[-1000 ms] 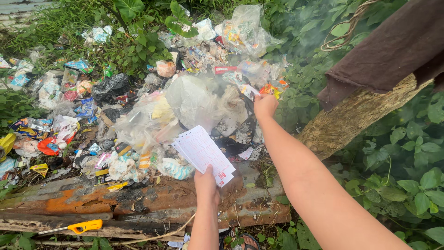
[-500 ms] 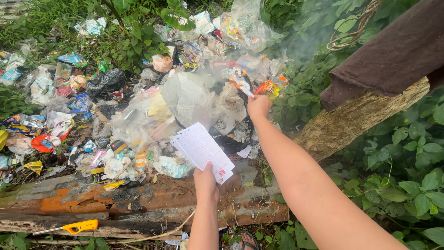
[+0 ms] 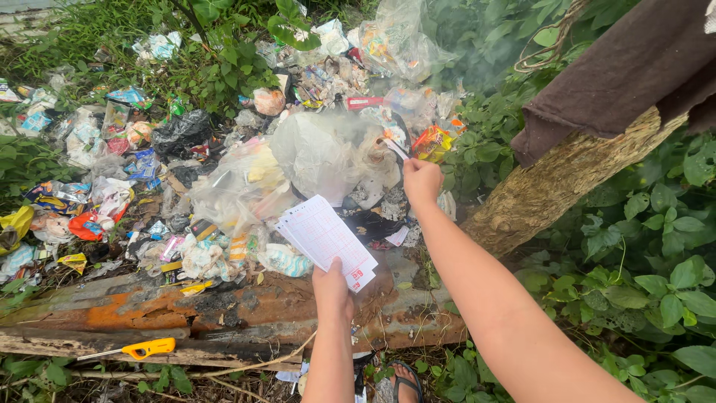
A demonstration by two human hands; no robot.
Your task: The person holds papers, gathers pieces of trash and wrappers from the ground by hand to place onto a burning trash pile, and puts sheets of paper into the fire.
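Head view | left hand point(image 3: 333, 287) raised, gripping paper sheets point(image 3: 326, 240) | right hand point(image 3: 421, 181) outstretched, pinching paper strip point(image 3: 397, 149) (over trash)

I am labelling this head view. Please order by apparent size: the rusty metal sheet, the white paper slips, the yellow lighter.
1. rusty metal sheet
2. white paper slips, held in the left hand
3. yellow lighter, smallest

Right hand point(image 3: 421, 181) back from heap point(image 3: 328, 157)
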